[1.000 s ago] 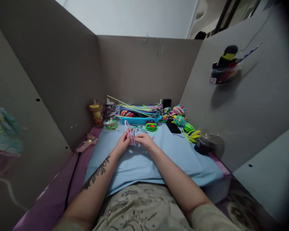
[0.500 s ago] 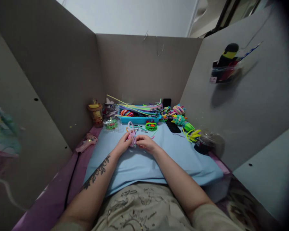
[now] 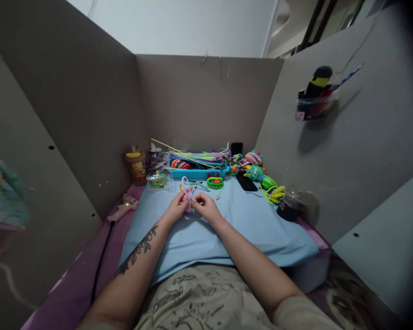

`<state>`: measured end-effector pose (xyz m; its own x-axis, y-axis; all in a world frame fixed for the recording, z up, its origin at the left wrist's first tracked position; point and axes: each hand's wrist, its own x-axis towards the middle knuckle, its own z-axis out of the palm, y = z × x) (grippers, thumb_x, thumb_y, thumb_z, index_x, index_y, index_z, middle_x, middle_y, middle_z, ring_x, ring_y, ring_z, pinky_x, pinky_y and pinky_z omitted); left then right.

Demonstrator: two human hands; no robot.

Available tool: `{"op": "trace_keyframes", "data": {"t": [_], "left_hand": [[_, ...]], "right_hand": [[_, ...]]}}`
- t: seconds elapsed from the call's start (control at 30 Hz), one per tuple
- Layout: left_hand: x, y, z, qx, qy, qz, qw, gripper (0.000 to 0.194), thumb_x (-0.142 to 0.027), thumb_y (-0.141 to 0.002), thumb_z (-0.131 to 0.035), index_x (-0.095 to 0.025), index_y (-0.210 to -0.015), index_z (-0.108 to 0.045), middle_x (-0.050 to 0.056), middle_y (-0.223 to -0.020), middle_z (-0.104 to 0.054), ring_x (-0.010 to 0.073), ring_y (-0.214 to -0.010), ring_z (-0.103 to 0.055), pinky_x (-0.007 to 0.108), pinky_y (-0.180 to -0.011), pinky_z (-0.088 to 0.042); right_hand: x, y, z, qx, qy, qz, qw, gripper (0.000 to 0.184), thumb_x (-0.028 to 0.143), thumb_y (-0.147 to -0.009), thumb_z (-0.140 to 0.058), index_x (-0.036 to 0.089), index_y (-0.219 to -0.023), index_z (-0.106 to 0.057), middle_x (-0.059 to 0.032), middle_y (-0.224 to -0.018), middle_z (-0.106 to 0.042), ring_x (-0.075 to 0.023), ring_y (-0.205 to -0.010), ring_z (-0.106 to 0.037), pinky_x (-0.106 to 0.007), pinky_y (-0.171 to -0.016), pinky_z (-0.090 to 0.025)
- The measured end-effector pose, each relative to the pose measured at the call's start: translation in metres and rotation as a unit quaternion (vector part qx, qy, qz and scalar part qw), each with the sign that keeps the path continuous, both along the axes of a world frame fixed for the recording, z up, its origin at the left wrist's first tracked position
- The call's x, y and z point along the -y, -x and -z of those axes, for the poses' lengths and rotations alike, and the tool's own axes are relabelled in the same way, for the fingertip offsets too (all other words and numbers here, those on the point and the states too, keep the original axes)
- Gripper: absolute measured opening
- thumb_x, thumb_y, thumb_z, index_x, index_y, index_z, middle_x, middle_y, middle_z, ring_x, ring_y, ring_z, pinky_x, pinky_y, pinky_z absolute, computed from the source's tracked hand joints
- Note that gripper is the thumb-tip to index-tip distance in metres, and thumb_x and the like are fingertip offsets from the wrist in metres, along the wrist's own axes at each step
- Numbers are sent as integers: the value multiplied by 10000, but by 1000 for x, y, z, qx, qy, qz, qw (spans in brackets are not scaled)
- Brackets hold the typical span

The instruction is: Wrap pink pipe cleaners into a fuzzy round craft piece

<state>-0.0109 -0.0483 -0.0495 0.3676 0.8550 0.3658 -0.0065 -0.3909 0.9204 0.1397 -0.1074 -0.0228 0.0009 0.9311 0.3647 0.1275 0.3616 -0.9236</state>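
Note:
Between my hands is a small pink and lilac pipe-cleaner piece (image 3: 187, 187) with a tall loop standing up from it. My left hand (image 3: 176, 207) is closed round its left side. From the right, my right hand (image 3: 206, 207) pinches at the same piece, its thumb and fingertips together at its edge. The fingers cover much of the lower part, so its full shape is hidden. Just beyond the hands, pliers-like tools (image 3: 200, 186) lie on the light blue cloth (image 3: 248, 229). A green pipe-cleaner ring-shaped piece (image 3: 215, 183) sits a little further right.
At the back stands a blue tray (image 3: 196, 174) heaped with pipe cleaners (image 3: 199, 158). A lidded cup (image 3: 136, 167) and a pink glue gun (image 3: 124, 208) are on the left. A phone (image 3: 247, 181), yellow pipe cleaners (image 3: 275, 194) and a dark tub (image 3: 291, 208) lie right. Grey panels enclose the table.
My right hand has moved slightly left and up, its fingertips now closer against the pink piece. My left hand keeps its hold. The camera view has shifted a little.

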Motion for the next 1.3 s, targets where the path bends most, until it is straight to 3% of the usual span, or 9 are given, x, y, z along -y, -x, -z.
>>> {"op": "trace_keyframes", "data": {"t": [0.1, 0.23, 0.47, 0.73, 1.03, 1.13, 1.2, 1.3], "left_hand": [[2, -1, -3, 16, 22, 4, 1000, 520, -414, -767, -648, -167, -1222, -600, 111, -1262, -610, 292, -1186, -534, 420, -1042, -382], [5, -2, -7, 51, 57, 2, 997, 538, -418, -743, -681, -171, -1214, -593, 103, -1254, -610, 273, -1160, -542, 383, -1007, -408], [6, 0, -17, 154, 167, -21, 974, 540, -527, -795, -604, -231, -1237, -508, 47, -1042, -642, 161, -830, -615, 254, -673, -504], [4, 6, -25, 235, 181, -25, 955, 445, -513, -796, -614, -236, -1132, -526, 34, -1008, -607, 155, -855, -598, 270, -708, -536], [3, 8, -27, 224, 205, -34, 952, 518, -522, -749, -655, -252, -1173, -531, 27, -1017, -626, 165, -839, -625, 294, -682, -553], [3, 5, -24, 200, 208, -31, 957, 548, -496, -720, -695, -239, -1186, -561, 40, -1030, -637, 157, -798, -624, 270, -635, -543], [4, 3, -23, 186, 202, -32, 961, 560, -484, -715, -705, -228, -1196, -574, 51, -1027, -643, 156, -772, -619, 259, -612, -531], [5, 1, -21, 166, 186, -37, 968, 557, -480, -718, -701, -232, -1203, -584, 55, -1051, -647, 165, -783, -616, 257, -624, -518]], "right_hand": [[3, 0, -5, 26, -63, 67, 995, 173, 348, -773, -632, 189, -830, -594, -5, -753, -568, -144, -677, -512, -253, -602, -405], [7, 1, -7, 116, -182, 104, 971, 92, 240, -814, -584, 201, -757, -644, -29, -766, -574, -173, -761, -541, -302, -709, -445], [31, 3, 0, 236, -319, 88, 914, 155, 148, -841, -540, 216, -866, -678, -59, -831, -586, -184, -815, -531, -332, -746, -456], [70, -5, -4, 263, -340, 46, 902, 194, 117, -830, -532, 246, -909, -653, -57, -803, -603, -181, -751, -532, -335, -678, -467], [114, -34, -14, 260, -319, -9, 911, 233, 128, -821, -525, 296, -927, -647, -64, -819, -633, -197, -740, -573, -372, -670, -489], [112, -42, -20, 258, -290, -83, 918, 139, 264, -852, -557, 280, -954, -651, -81, -904, -658, -215, -825, -592, -395, -750, -493], [99, -41, -24, 213, -265, -110, 934, 201, 388, -879, -528, 253, -952, -659, -90, -918, -666, -218, -855, -602, -399, -786, -488], [67, -29, -28, 143, -229, -4, 963, 219, 377, -887, -525, 221, -819, -662, -71, -820, -656, -202, -819, -601, -348, -728, -476]]}}
